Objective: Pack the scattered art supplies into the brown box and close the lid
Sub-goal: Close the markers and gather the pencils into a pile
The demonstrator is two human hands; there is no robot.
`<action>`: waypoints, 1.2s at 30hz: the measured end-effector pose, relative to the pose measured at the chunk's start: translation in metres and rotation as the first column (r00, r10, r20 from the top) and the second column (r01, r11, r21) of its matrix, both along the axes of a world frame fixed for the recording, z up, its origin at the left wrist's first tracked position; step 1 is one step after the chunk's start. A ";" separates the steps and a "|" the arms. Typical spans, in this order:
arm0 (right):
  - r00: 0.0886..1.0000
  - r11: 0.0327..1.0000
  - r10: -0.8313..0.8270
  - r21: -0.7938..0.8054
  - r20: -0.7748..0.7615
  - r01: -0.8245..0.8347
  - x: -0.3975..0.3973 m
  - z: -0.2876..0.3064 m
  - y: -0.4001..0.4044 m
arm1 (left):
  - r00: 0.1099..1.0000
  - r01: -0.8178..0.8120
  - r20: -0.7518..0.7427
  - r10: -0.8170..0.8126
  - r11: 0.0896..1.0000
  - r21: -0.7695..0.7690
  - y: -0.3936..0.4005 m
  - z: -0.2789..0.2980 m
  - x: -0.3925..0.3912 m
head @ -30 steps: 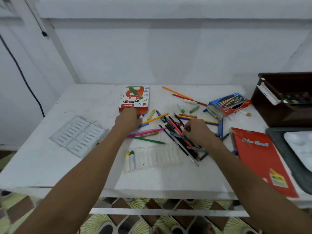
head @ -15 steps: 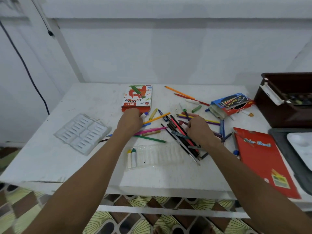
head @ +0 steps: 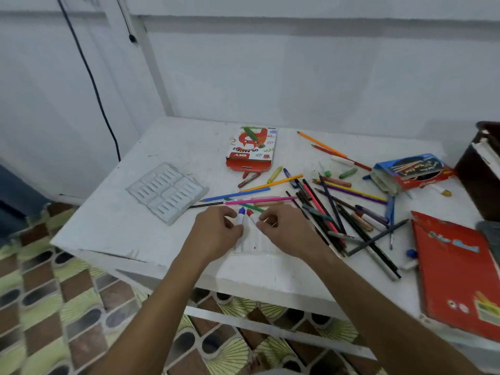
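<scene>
My left hand (head: pixel 216 235) pinches a white oil pastel with a blue tip (head: pixel 241 215). My right hand (head: pixel 286 231) pinches a second pastel with a red tip (head: pixel 250 213) right beside it. Both hands hover over a clear plastic pastel tray (head: pixel 253 243) at the table's near edge, and they hide most of it. Loose coloured pencils and pens (head: pixel 328 209) lie in a heap to the right of my hands. Only a corner of the brown box (head: pixel 480 174) shows, at the far right edge, with its lid up.
An oil pastel carton (head: pixel 251 151) lies at the back centre. A second clear tray (head: pixel 167 192) sits on the left. A blue pencil box (head: pixel 410 171) lies near the brown box. A red drawing book (head: pixel 457 272) covers the right front. The white table's front edge (head: pixel 151 262) is close.
Both hands drew back from the scattered pencils to the near tray, each now with a pastel. The view has swung left, so the brown box sits at the frame edge.
</scene>
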State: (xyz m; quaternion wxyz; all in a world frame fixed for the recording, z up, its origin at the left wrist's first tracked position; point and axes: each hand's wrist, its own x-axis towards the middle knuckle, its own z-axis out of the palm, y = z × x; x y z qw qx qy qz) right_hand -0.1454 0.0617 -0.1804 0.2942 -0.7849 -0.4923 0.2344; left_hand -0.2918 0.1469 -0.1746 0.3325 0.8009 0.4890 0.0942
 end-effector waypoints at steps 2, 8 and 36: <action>0.999 1.000 -0.023 -0.016 -0.041 0.022 -0.007 -0.007 0.000 | 1.000 -0.014 0.007 0.014 0.999 -0.034 -0.005 -0.002 -0.005; 0.998 0.999 -0.032 -0.021 -0.049 0.031 -0.019 -0.012 -0.001 | 0.999 -0.029 0.027 0.030 0.999 -0.044 -0.016 -0.007 -0.002; 0.986 0.991 0.125 -0.029 -0.113 -0.129 -0.012 -0.024 -0.011 | 0.976 0.191 -0.129 -0.175 0.973 0.130 -0.008 -0.010 0.003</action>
